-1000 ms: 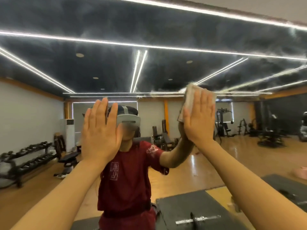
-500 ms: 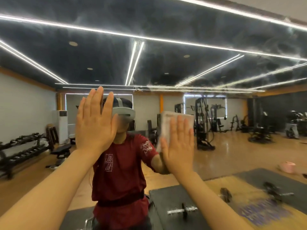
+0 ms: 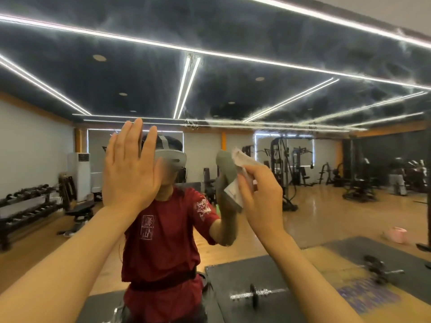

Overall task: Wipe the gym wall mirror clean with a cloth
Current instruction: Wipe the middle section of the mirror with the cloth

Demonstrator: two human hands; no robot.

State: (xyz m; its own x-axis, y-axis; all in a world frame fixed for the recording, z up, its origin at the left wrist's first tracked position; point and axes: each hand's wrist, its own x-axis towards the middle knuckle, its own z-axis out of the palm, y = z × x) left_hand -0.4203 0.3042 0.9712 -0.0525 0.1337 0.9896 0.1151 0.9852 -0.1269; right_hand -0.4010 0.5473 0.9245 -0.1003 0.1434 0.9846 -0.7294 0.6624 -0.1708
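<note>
Left hand (image 3: 129,169) is pressing flat against the mirror (image 3: 303,206) with fingers straight and spread, right over the reflected headset, so it's holding nothing. Right hand (image 3: 261,194) is pinching the crumpled cloth (image 3: 242,164) between curled fingers and thumb, bunched up just off the glass near the mirror's middle, with hazy smears streaking across the upper part of the mirror around the reflected ceiling lights (image 3: 186,85)
</note>
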